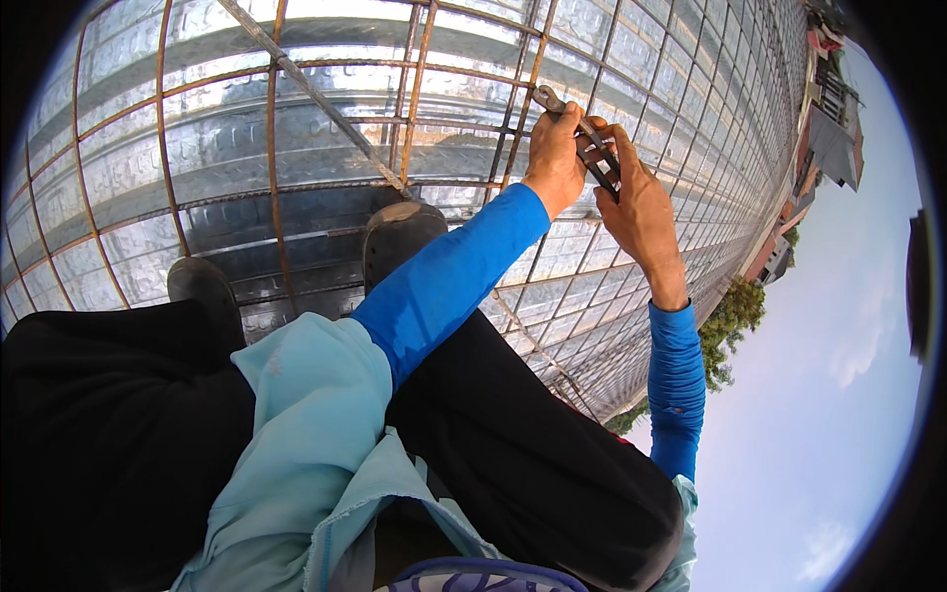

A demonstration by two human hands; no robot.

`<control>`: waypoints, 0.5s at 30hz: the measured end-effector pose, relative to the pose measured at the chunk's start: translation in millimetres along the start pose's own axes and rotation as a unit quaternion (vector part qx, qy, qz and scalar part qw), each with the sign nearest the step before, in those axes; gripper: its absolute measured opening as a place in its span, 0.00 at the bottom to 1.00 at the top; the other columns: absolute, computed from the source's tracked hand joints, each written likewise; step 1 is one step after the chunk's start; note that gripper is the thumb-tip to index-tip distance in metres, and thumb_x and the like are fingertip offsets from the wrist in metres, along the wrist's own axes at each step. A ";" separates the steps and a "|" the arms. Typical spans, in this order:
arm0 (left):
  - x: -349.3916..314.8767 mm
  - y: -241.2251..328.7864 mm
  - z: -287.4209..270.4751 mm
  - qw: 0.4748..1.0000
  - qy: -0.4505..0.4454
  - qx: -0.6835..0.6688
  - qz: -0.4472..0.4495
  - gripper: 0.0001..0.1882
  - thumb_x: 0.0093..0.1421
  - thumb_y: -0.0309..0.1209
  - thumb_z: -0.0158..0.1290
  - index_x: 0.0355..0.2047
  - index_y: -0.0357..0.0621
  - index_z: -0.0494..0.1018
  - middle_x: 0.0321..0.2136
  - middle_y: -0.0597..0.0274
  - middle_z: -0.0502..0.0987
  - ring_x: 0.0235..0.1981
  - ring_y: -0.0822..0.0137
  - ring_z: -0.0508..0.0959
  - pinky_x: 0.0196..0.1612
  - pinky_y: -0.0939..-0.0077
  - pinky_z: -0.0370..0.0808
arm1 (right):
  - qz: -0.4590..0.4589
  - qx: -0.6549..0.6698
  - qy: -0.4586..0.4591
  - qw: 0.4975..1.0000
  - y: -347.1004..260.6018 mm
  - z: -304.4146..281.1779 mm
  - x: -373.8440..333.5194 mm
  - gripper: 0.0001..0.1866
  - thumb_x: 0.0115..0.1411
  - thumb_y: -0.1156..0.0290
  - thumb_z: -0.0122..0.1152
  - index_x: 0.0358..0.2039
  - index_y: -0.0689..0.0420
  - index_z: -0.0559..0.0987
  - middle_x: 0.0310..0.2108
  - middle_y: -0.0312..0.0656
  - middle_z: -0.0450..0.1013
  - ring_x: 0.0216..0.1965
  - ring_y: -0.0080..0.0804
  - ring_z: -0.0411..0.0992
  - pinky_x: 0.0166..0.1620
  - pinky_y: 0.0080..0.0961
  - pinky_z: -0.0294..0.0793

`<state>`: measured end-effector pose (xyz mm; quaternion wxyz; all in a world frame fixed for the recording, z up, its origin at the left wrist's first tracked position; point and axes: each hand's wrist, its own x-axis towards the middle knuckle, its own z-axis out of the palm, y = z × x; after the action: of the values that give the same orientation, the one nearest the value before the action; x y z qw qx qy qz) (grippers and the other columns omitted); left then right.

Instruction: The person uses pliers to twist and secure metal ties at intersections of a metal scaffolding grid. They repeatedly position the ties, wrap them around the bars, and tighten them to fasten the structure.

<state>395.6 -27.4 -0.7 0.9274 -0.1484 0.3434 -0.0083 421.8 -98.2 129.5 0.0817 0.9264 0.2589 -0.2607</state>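
My left hand (555, 163) and my right hand (639, 207) are together over the rebar mesh (417, 89), both closed on a dark metal hand tool. It looks like a pair of pincers (598, 160), with its rounded head pointing up and left past my left thumb. Its two dark handles run down between my hands, where my right fingers wrap around them. The head lies close to a rusty bar of the mesh, and I cannot tell whether it touches. Whether the fingers also hold any wire is hidden.
Ribbed silvery metal decking (330, 158) lies under the mesh. A diagonal bar (306, 84) crosses the grid near my shoes (400, 232). Beyond the deck edge at the right are roofs (838, 148), a green tree (735, 311) and sky.
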 end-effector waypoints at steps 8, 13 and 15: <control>14.1 -10.3 9.9 0.996 0.013 -0.084 0.008 0.10 0.76 0.39 0.44 0.45 0.46 0.66 0.37 0.50 0.80 0.39 0.52 0.82 0.46 0.48 0.80 | -0.095 -0.252 0.054 0.962 -13.5 -16.6 14.9 0.44 0.53 0.82 0.61 0.72 0.51 0.61 0.35 0.45 0.73 0.37 0.44 0.76 0.38 0.44 0.80; 13.9 -16.5 20.7 0.996 0.063 -0.027 0.060 0.14 0.77 0.42 0.42 0.44 0.44 0.64 0.33 0.49 0.80 0.29 0.57 0.82 0.35 0.61 0.81 | -0.099 -0.309 0.042 0.945 -1.4 -1.8 13.8 0.36 0.58 0.79 0.62 0.68 0.58 0.65 0.31 0.46 0.75 0.31 0.45 0.78 0.33 0.44 0.80; 6.0 -14.7 15.7 0.993 0.071 0.072 0.062 0.16 0.76 0.45 0.44 0.44 0.45 0.65 0.33 0.52 0.80 0.28 0.62 0.80 0.34 0.65 0.80 | -0.070 -0.177 -0.012 0.982 10.8 3.5 19.6 0.26 0.61 0.76 0.61 0.60 0.60 0.70 0.26 0.46 0.75 0.25 0.44 0.78 0.30 0.44 0.80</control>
<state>411.6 -37.8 10.9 0.9078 -0.0583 0.4150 0.0139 440.1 -99.9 116.4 0.2293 0.8735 0.3645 -0.2272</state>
